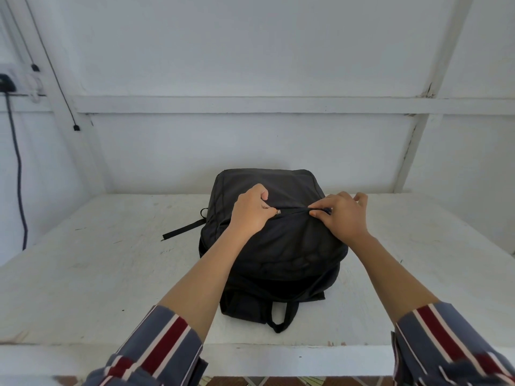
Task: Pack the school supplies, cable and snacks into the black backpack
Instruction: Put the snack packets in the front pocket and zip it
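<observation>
A scuffed, white-painted table (111,274) stands against a white wall (250,51) crossed by painted beams. At the far left a black cable (19,174) hangs from what may be a wall socket (7,83). The black backpack (278,246) lies flat at the table's middle. The left hand (250,210) pinches the zipper pull (277,212), and the right hand (341,215) pinches the fabric along the zipper line to its right.

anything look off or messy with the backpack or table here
Nothing is spilled or damaged. The black backpack lies flat on the white table; only a loose strap trails out across the table. The left hand pinches the zipper pull, and the right hand pinches the fabric beside it.
</observation>
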